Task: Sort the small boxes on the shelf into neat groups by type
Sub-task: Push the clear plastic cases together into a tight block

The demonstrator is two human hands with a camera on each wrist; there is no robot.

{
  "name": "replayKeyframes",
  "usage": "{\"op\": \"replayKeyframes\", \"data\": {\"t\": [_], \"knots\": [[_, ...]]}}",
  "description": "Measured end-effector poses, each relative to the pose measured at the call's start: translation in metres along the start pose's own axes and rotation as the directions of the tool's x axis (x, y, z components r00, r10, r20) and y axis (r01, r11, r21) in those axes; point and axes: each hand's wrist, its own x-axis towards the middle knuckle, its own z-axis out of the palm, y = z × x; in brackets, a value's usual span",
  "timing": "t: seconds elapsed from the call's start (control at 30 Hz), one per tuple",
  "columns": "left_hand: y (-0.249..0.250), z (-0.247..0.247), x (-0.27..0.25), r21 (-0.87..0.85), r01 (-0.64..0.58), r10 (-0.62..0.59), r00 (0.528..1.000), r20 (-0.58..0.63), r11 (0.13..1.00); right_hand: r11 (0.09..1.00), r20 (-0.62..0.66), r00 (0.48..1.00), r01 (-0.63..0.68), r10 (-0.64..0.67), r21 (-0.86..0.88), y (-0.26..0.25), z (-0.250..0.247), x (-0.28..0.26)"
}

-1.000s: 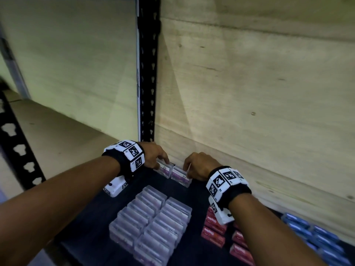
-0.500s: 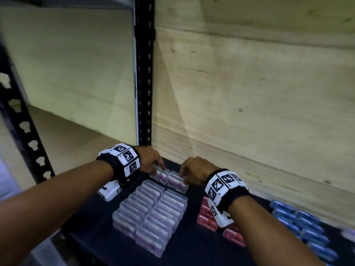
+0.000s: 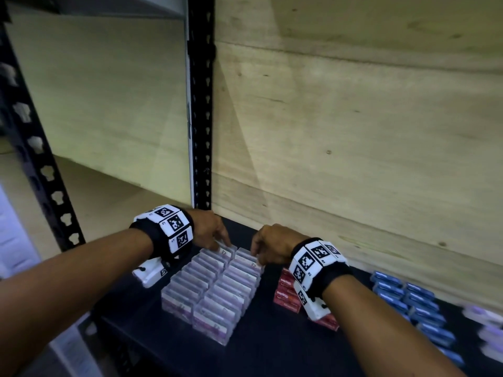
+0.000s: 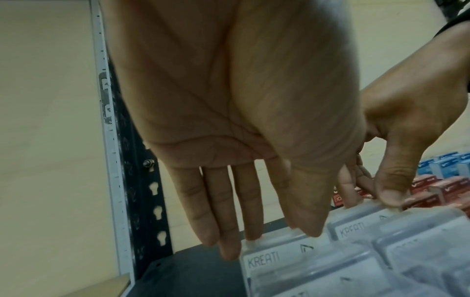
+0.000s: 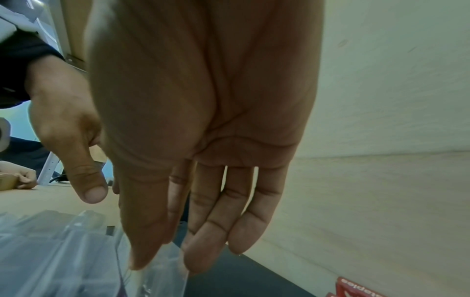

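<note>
Two clear plastic boxes that had been carried in from the back of the shelf (image 3: 275, 346) half a second earlier stood seated at the far end of the double-row block of clear boxes (image 3: 215, 284). The left hand (image 3: 211, 229) rested with straight, relaxed fingers (image 4: 230, 221) on the far-left box (image 3: 225, 251), its label reading "KREATI" in the left wrist view; nothing was gripped. The right hand (image 3: 272, 244) touched the far-right box (image 3: 246, 257) with thumb and fingertips, its fingers (image 5: 216, 221) extended and only lightly bent, appearing to press rather than hold.

A second before, both boxes had been held apart from the block, close to the plywood back panel (image 3: 353, 131); at this moment they closed the gap and lined up with the two rows. That suggests the clear group had just gained its last pair and was being squared off.

Just right of the block, red boxes (image 3: 288, 293) lay in their own cluster, partly hidden by the right wrist. Further right, blue boxes (image 3: 408, 297) formed two rows, and pale, blurred boxes (image 3: 487, 330) sat at the frame's edge, their type unclear. The black upright post (image 3: 201, 104) stood behind the left hand.

Judging by the layout, sorting looked well advanced, with the blurred boxes at the right edge likely the next concern.
</note>
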Motion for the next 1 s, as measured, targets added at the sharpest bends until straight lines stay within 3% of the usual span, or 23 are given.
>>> {"op": "replayKeyframes", "data": {"t": [0.37,0.63,0.8,1.0], "knots": [[0.007,-0.001,-0.009,0.023,-0.003,0.003,1.0,0.029,1.0,0.999,0.029,0.999,0.012,-0.013,0.038,-0.001,0.001,-0.008],[0.015,0.0,-0.009,0.042,0.026,-0.025,0.999,-0.031,0.999,0.994,-0.005,0.999,0.049,-0.049,0.097,0.011,-0.001,-0.021],[0.053,-0.002,0.0,0.13,-0.018,0.044,0.979,-0.198,0.991,0.996,-0.036,0.999,-0.006,0.009,0.089,0.037,-0.009,-0.045],[0.118,-0.004,0.008,0.111,-0.164,0.177,0.977,-0.12,0.98,0.992,0.013,0.995,-0.102,0.101,0.071,0.066,-0.01,-0.084]]}}
